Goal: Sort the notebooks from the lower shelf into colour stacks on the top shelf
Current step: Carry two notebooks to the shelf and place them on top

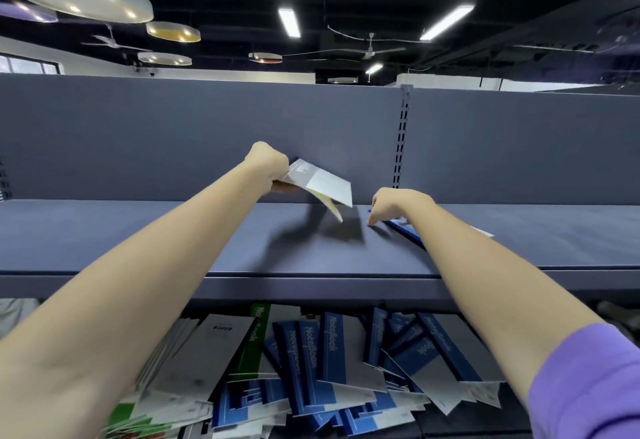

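While the left hand pinches a grey notebook, the right hand, loosely curled, touches the top shelf beside a blue notebook.

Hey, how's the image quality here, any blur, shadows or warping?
Head view: wide-angle lens bows the top shelf edge; the grey notebook in the left hand is slightly motion-blurred and casts a dark shadow; ceiling lights glare; frame edges smear.

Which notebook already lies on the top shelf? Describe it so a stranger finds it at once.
Start at the long grey top shelf. Just right of its middle, under the right hand, a blue-covered notebook lies flat. It is the only notebook resting there; the grey-white notebook hangs in the left hand.
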{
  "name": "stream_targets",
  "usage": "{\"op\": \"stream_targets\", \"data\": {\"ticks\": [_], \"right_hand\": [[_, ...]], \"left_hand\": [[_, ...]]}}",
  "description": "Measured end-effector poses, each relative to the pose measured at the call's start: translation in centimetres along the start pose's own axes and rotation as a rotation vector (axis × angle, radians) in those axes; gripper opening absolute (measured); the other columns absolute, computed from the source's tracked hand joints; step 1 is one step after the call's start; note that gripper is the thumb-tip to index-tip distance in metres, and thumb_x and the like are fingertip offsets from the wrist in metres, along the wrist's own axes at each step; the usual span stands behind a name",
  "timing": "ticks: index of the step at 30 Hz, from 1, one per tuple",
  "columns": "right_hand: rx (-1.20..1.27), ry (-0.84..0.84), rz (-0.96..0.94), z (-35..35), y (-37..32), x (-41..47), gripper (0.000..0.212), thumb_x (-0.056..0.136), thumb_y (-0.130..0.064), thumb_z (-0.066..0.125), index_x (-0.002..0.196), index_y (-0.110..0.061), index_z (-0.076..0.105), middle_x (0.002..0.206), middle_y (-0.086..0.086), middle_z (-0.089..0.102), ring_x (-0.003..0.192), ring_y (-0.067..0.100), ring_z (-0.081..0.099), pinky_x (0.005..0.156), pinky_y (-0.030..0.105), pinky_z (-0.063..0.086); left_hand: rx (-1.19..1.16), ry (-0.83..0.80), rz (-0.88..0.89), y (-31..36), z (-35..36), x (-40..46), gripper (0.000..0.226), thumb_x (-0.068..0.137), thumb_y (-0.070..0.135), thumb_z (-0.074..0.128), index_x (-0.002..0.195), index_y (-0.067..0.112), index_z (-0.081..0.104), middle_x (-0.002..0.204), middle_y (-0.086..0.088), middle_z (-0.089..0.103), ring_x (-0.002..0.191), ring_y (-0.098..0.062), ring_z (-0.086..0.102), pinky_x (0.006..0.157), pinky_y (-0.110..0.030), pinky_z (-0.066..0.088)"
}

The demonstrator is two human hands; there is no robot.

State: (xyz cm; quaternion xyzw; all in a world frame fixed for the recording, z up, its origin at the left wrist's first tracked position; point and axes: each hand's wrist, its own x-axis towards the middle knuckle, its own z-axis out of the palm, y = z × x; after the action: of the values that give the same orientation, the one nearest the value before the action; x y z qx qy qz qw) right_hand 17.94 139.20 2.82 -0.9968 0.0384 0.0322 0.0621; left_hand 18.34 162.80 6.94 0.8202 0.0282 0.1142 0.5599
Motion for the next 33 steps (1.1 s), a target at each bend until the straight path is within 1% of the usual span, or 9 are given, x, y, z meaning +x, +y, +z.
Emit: {"op": "stream_targets", "data": {"ticks": [3,6,8,10,14,17,22,30,33], "right_hand": [[-0.012,0.031,-0.013,0.5,-0.1,0.3,0.016,0.085,-0.025,0.063,0.095,-0.013,0.058,0.087,0.003,0.058,0.078,0.027,0.053,0.07,0.031,0.042],[-0.052,0.065,-0.013,0.9,0.1,0.6,0.004,0.082,-0.013,0.057,0.085,-0.011,0.056,0.083,0.006,0.059,0.072,0.028,0.05,0.064,0.029,0.039],[-0.047,0.101,-0.016,1.0,0.2,0.3,0.003,0.083,-0.009,0.052,0.081,-0.011,0.052,0.08,0.007,0.054,0.071,0.028,0.047,0.062,0.028,0.036],[-0.034,0.141,-0.012,1.0,0.5,0.0,0.007,0.083,-0.005,0.049,0.085,-0.01,0.053,0.083,0.009,0.053,0.071,0.028,0.046,0.06,0.028,0.037],[-0.008,0.163,-0.022,1.0,0.9,0.2,0.023,0.077,-0.003,0.051,0.096,-0.01,0.063,0.093,0.009,0.064,0.074,0.029,0.053,0.068,0.032,0.048],[0.029,0.151,-0.017,1.1,1.2,0.6,0.023,0.078,-0.008,0.057,0.099,-0.011,0.065,0.101,0.01,0.065,0.078,0.027,0.053,0.072,0.034,0.047],[-0.042,0.227,-0.041,1.5,1.0,0.4,0.011,0.08,-0.004,0.057,0.091,-0.008,0.056,0.094,0.01,0.055,0.072,0.025,0.048,0.058,0.028,0.038],[-0.085,0.237,-0.148,1.2,1.1,1.1,0.022,0.077,-0.009,0.066,0.099,-0.013,0.064,0.102,0.006,0.057,0.09,0.028,0.061,0.073,0.038,0.052],[-0.065,0.236,-0.172,1.2,1.0,1.3,0.02,0.077,-0.013,0.067,0.097,-0.018,0.064,0.1,0.0,0.055,0.091,0.026,0.062,0.069,0.035,0.049]], "left_hand": [[0.0,-0.007,-0.046,-0.2,0.5,-1.1,0.029,0.089,-0.015,0.048,0.071,0.008,0.042,0.061,-0.01,0.055,0.047,-0.022,0.057,0.048,-0.031,0.055],[0.274,-0.138,-0.13,-2.1,0.9,-1.6,0.019,0.078,-0.015,0.056,0.074,0.003,0.049,0.044,-0.007,0.049,0.038,-0.023,0.051,0.042,-0.029,0.049],[0.594,-0.295,-0.111,-3.0,0.9,-2.2,0.013,0.083,0.001,0.065,0.095,0.001,0.061,0.063,-0.008,0.06,0.053,-0.028,0.058,0.052,-0.026,0.048],[0.892,-0.378,0.011,-3.5,1.0,-2.6,0.026,0.092,0.016,0.06,0.113,0.002,0.064,0.082,-0.011,0.059,0.065,-0.03,0.055,0.052,-0.022,0.041],[1.104,-0.396,0.2,-3.9,1.2,-2.5,0.027,0.09,0.017,0.053,0.107,0.006,0.07,0.095,-0.011,0.069,0.077,-0.029,0.055,0.063,-0.026,0.042],[1.066,-0.383,0.258,-4.6,1.2,-1.4,0.019,0.086,0.015,0.057,0.099,0.013,0.071,0.093,-0.001,0.064,0.084,-0.026,0.053,0.072,-0.03,0.043],[0.968,-0.47,0.349,-5.0,1.8,-1.2,0.039,0.094,0.006,0.043,0.118,0.024,0.068,0.108,0.011,0.055,0.106,-0.02,0.053,0.087,-0.029,0.042],[0.907,-0.535,0.322,-5.0,1.1,0.4,0.024,0.09,0.028,0.065,0.112,0.034,0.073,0.091,0.023,0.062,0.097,-0.01,0.057,0.099,-0.033,0.046],[0.885,-0.526,0.316,-5.0,1.2,0.9,0.021,0.087,0.03,0.069,0.107,0.034,0.074,0.093,0.024,0.063,0.101,-0.009,0.058,0.099,-0.034,0.046]]}}
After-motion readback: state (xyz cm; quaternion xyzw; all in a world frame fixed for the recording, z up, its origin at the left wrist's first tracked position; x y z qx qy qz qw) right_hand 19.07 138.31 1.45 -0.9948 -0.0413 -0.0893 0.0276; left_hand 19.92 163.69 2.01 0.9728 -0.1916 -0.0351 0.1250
